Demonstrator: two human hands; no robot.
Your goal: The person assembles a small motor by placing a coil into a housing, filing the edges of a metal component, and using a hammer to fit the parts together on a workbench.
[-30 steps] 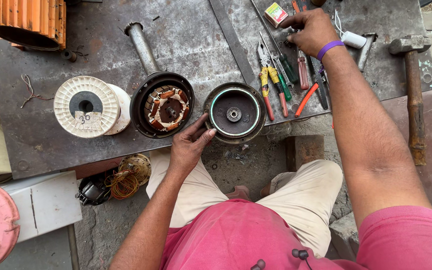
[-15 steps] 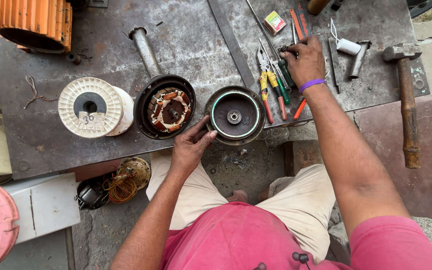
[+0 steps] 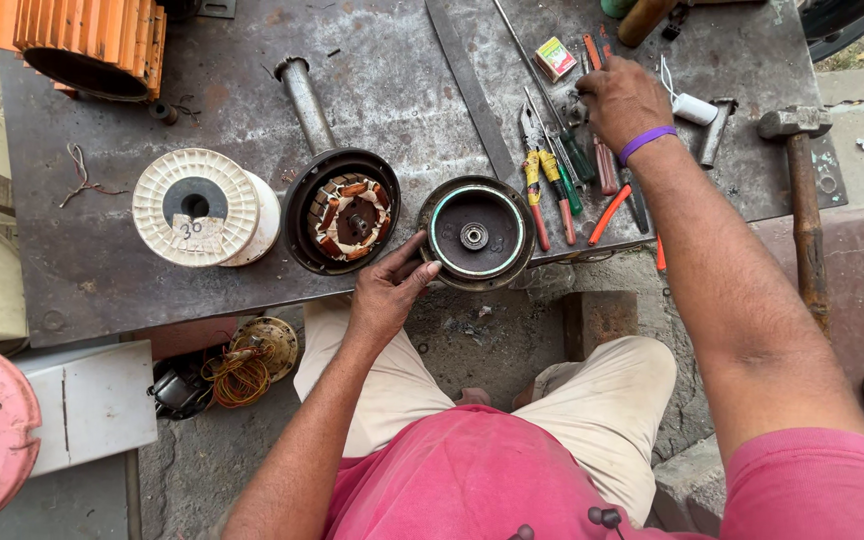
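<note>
- round motor end cover (image 3: 476, 234) sits at the front edge of the metal table (image 3: 152, 290), just right of the wound stator housing (image 3: 341, 211)
- left hand (image 3: 384, 292) touches the cover's left rim, fingers spread
- right hand (image 3: 620, 98) has slid left and nearer over the screwdrivers and pliers (image 3: 564, 180), fingers curled down onto them; a grip can't be told
- looks like tool picking, cover steadied
- white wire spool (image 3: 204, 208) far left, hammer (image 3: 802, 190) far right

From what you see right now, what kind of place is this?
Probably a small motor repair workshop: a wound stator and round motor cover lie on a worn metal bench, beside a wire spool and screwdrivers.
</note>
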